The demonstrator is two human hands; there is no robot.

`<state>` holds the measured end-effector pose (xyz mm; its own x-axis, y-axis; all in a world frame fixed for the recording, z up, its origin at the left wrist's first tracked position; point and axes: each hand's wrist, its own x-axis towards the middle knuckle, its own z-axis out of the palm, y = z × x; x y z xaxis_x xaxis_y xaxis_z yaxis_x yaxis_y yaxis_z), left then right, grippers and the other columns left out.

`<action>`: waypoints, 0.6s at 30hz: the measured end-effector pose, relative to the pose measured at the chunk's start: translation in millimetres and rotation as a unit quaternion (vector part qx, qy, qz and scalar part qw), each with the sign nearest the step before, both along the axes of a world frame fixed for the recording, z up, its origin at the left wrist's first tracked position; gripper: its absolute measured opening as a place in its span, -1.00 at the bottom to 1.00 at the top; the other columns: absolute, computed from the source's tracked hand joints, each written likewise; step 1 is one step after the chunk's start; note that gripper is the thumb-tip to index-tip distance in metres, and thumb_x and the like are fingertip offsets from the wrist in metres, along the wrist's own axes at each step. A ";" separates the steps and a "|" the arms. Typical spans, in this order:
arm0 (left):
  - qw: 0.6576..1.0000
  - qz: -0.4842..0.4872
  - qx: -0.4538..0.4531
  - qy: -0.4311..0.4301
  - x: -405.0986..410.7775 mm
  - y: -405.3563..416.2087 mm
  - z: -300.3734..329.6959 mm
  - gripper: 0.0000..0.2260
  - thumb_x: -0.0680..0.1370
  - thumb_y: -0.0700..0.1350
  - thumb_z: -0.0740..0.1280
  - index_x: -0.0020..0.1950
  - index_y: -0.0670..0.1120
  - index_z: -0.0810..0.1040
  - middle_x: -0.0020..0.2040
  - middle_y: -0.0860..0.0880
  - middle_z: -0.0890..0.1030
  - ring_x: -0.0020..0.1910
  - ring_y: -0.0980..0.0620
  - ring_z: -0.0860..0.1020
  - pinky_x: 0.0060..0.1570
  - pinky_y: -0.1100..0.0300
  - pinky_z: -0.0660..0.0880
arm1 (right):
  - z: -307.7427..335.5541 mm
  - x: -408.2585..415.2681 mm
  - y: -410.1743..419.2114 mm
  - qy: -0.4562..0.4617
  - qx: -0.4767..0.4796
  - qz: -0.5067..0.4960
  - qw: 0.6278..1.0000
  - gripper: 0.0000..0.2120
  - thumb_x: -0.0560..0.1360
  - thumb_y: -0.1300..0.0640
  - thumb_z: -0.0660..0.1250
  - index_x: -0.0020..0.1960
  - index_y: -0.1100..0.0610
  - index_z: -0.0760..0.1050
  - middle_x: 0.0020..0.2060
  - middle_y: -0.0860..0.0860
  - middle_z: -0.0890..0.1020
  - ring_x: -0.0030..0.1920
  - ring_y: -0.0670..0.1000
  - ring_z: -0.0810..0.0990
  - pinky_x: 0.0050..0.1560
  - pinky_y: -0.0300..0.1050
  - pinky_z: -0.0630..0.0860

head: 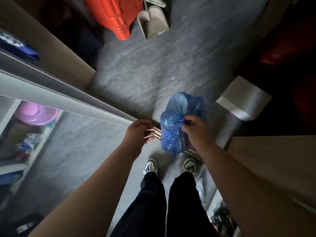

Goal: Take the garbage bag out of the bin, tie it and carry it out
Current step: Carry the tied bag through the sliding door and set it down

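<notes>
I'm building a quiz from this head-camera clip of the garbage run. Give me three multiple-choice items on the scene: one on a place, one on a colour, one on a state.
1. Where is the garbage bag?
A. Hanging from the right hand, above the floor in front of the shoes
B. Lying flat on the shelf by the pink basket
C. Inside a bin

2. What colour is the garbage bag?
A. Black
B. Blue
C. White

3. What is the left hand doing?
A. Gripping the bag's neck
B. Holding a dustpan
C. Empty, apart from the bag

Answers: 1 A, the right hand pinches the gathered top of the garbage bag, just ahead of the shoes. 2 B, its plastic is translucent blue. 3 C, the left hand is loosely curled beside the bag, touching nothing of it.
</notes>
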<state>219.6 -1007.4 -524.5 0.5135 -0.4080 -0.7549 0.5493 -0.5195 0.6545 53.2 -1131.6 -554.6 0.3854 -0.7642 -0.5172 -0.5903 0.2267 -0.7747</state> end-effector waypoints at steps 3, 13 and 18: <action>0.999 0.038 0.002 0.020 -8.7 -6.5 -28.3 -0.74 0.55 -0.37 0.20 -0.08 -0.10 0.62 -0.24 -0.03 0.66 -0.24 -0.03 0.64 -0.29 0.15 0.58 | -22.4 -3.8 -12.0 0.003 -0.014 0.035 0.999 -0.87 0.46 0.21 0.35 -0.07 0.00 0.58 -0.21 -0.19 0.65 -0.18 -0.26 0.60 -0.16 -0.47 0.41; 0.981 0.170 0.004 0.093 -9.0 -17.9 -121.1 -0.77 0.52 -0.36 0.18 -0.06 -0.15 0.60 -0.30 -0.06 0.66 -0.35 -0.03 0.64 -0.25 0.09 0.57 | -107.2 33.0 -37.6 -0.015 0.021 0.053 0.998 -0.79 0.49 0.29 0.32 0.08 0.11 0.59 -0.04 0.08 0.71 0.03 0.04 0.67 0.17 0.05 0.56; 0.974 0.190 -0.010 0.122 3.3 -17.8 -182.1 -0.79 0.51 -0.33 0.18 -0.02 -0.14 0.58 -0.30 -0.07 0.64 -0.37 -0.02 0.62 -0.20 0.07 0.55 | -164.0 73.5 -39.7 -0.030 0.006 0.080 0.996 -0.82 0.53 0.23 0.32 0.10 0.15 0.62 -0.07 0.05 0.71 -0.06 -0.03 0.65 0.08 -0.14 0.52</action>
